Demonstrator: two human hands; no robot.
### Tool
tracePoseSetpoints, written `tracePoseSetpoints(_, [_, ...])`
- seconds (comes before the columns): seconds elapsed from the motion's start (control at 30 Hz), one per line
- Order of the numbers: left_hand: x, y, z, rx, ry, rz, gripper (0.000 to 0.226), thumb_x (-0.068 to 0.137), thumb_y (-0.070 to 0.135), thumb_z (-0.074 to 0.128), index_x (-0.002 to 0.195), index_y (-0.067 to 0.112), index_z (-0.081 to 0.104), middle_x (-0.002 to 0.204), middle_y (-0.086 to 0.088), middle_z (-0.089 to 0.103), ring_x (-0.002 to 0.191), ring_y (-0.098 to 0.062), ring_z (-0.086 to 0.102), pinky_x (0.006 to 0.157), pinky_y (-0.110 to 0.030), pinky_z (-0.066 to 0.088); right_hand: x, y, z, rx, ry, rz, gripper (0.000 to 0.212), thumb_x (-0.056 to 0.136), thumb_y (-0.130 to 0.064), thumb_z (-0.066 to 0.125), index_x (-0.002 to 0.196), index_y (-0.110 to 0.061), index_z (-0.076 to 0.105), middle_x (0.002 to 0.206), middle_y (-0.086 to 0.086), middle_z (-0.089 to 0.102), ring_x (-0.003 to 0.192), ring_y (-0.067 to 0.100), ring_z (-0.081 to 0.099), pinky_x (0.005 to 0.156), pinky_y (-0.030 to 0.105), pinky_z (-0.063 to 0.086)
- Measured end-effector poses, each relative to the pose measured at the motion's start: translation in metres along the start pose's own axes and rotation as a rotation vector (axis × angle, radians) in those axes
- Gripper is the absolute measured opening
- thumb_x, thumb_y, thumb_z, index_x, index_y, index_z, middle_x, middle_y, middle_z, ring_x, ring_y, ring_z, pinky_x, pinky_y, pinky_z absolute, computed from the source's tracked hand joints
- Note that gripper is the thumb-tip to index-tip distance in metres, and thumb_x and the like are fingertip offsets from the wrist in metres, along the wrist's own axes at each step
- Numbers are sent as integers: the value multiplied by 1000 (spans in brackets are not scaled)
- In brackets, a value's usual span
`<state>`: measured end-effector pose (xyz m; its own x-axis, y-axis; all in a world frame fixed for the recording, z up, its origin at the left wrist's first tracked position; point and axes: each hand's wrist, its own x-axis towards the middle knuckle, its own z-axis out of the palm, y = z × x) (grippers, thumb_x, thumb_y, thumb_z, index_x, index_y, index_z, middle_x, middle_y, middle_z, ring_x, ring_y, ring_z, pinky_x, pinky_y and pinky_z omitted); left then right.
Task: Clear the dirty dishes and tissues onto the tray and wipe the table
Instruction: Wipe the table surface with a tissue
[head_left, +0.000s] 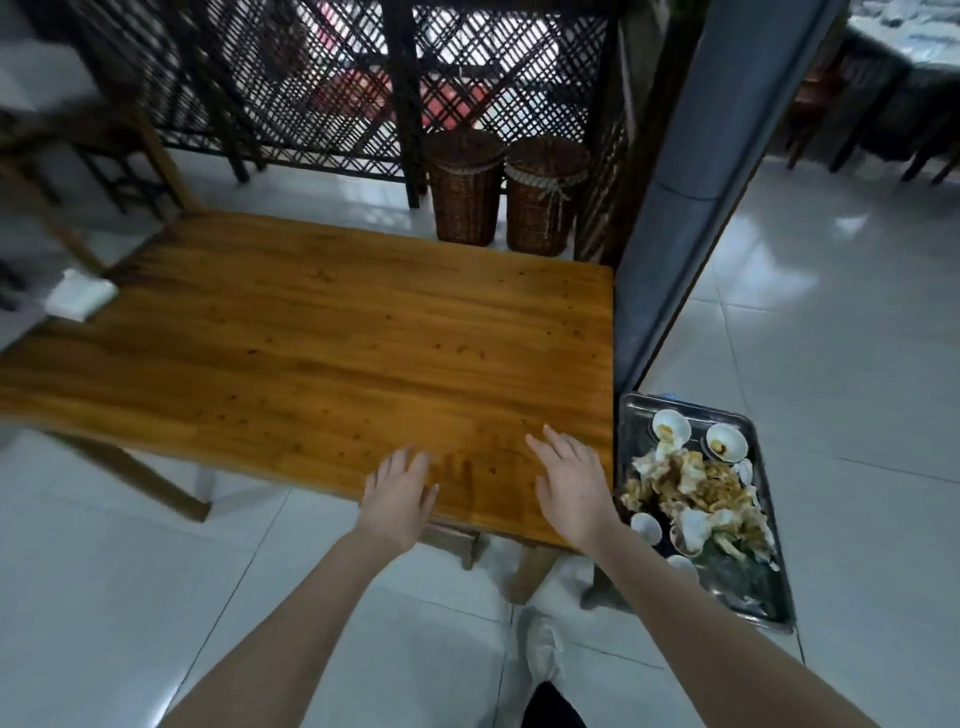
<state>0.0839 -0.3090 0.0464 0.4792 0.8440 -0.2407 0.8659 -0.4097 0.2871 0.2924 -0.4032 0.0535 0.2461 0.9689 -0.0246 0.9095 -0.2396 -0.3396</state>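
Note:
A bare wooden table (311, 338) fills the middle of the view. My left hand (397, 491) hovers at its near edge with fingers straight, holding nothing. Over the table's near right corner my right hand (569, 480) is spread flat and empty. Right of the table stands a metal tray (636, 410) holding small white dishes (724, 441) and a heap of soiled tissues and food scraps (696, 493). A white folded cloth or tissue pack (80, 296) lies at the table's far left corner.
Two wicker baskets (498, 192) stand behind the table against a black lattice screen (363, 83). A grey pillar (691, 208) rises just right of the table. A wooden chair (78, 156) is at the far left. White tiled floor surrounds everything.

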Motion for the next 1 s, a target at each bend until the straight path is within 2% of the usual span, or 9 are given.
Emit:
tracePoseSetpoints(0.13, [-29,-57,-10,-25,57,-100,47,102,34,35,146,21,25,155,-7,21,141,-28,23,115,-42,21,14,-60,15,18,-50,-96,55,98,-14,39,149,-27,22,158,-1,13,145,21,9,118,42,6])
tracePoseSetpoints(0.33, [-70,-129,-28,-80,148,-243,46,102,32,36,146,25,24,155,-6,21,141,-27,22,114,-42,20,37,-141,42,44,-112,-245,54,98,-15,42,148,-27,25,158,-3,14,145,18,8,118,41,3])
tracePoseSetpoints(0.63, [-103,-228,-49,-97,198,-478,47,102,34,36,146,26,25,157,-7,16,144,-28,17,116,-45,16,87,-241,87,24,-194,-435,55,98,-13,42,148,-27,25,157,-1,16,145,19,12,118,41,4])
tracePoseSetpoints(0.87, [-106,-308,-73,-100,220,-620,47,102,35,36,146,26,25,158,-5,16,144,-28,16,116,-45,16,140,-319,121,20,-250,-501,56,98,-13,41,148,-28,24,158,-4,14,145,17,10,119,38,1])
tracePoseSetpoints(1.0, [-91,-359,-103,-96,224,-674,47,102,35,36,147,25,24,158,-6,16,144,-29,17,117,-46,17,186,-371,131,29,-259,-537,53,98,-14,41,148,-28,25,157,-3,16,144,17,12,119,39,5])
